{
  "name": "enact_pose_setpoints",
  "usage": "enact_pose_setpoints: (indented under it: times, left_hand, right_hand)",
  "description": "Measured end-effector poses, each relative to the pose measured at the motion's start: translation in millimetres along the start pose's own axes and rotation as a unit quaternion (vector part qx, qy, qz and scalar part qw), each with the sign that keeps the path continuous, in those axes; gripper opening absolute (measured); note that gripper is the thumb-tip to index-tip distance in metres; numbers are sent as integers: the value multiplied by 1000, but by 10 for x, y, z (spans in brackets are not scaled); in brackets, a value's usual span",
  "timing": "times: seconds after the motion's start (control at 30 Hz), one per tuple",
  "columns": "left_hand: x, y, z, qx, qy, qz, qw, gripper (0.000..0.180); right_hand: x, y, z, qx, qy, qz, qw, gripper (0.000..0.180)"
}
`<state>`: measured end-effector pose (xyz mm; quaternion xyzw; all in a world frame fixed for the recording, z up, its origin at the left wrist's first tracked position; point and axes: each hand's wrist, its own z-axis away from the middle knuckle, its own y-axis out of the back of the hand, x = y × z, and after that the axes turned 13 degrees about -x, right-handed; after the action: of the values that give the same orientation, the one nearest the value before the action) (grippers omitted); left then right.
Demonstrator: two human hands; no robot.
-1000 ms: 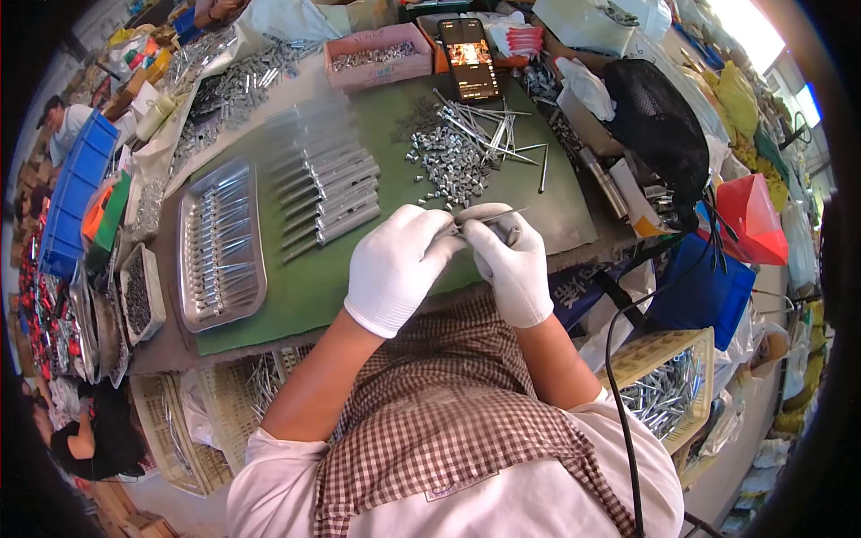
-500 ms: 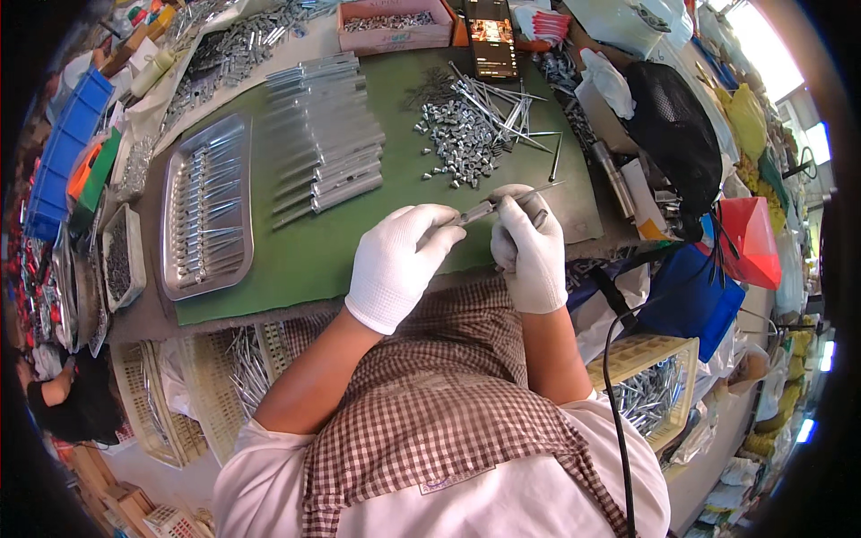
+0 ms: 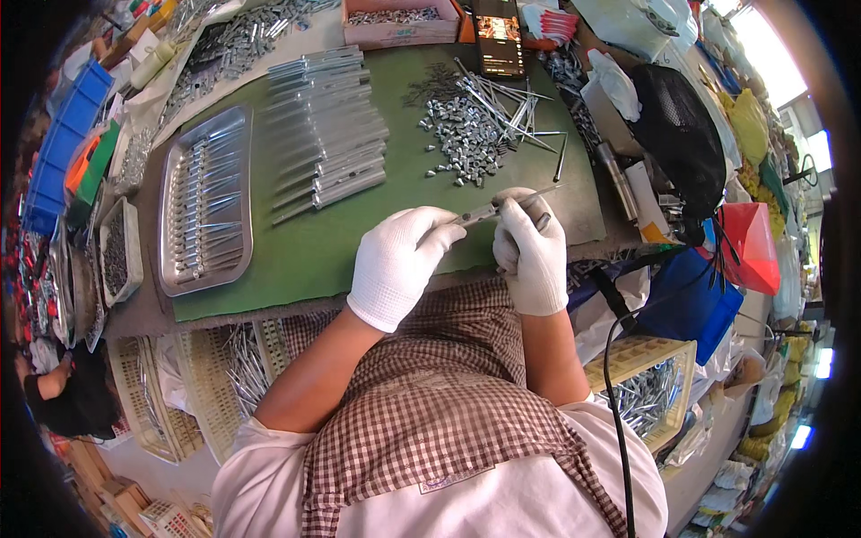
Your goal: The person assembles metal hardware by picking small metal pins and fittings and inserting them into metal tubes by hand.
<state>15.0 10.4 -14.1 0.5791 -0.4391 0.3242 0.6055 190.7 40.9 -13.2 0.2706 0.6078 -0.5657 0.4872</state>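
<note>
My left hand point(image 3: 397, 264), in a white knit glove, pinches the left end of a slim metal rod with a thicker silver sleeve point(image 3: 478, 215). On its other side my gloved right hand point(image 3: 532, 255) closes its fingers round the same piece, and a thin tip points out to the right. A small dark rounded end shows at the right fingers; its kind I cannot make out. Beyond the hands lie a pile of small silver metal fittings point(image 3: 462, 143) and a heap of long thin pins point(image 3: 507, 103) on the green mat point(image 3: 417, 202).
Left on the mat, a row of metal rods in clear sleeves point(image 3: 327, 134) lies beside a metal tray point(image 3: 168, 242) of thin rods. A phone point(image 3: 499, 40) and a pink box point(image 3: 395, 34) stand at the back. Right are a black mesh bag point(image 3: 677, 134) and a hanging cable point(image 3: 610, 359).
Both hands keep the same hold on the metal rod. The view has shifted very slightly.
</note>
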Motion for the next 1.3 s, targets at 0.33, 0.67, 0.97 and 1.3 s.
enact_pose_setpoints:
  times: [0.33, 0.67, 0.97, 1.3]
  left_hand:
    - [-62, -3, -3, 8, -5, 3, 1000, 16]
    - [-71, -16, 4, 21, -14, -9, 1000, 15]
    - [-54, -20, 7, 26, -15, -13, 999, 15]
    - [-90, -24, 6, 17, -15, -5, 1000, 15]
  right_hand:
    - [19, -29, -3, 3, 14, 20, 1000, 12]
    - [9, -48, -19, -5, 10, 19, 1000, 12]
    - [-11, -56, -39, 5, -12, 46, 999, 13]
    - [3, -51, -59, 15, -14, 36, 999, 13]
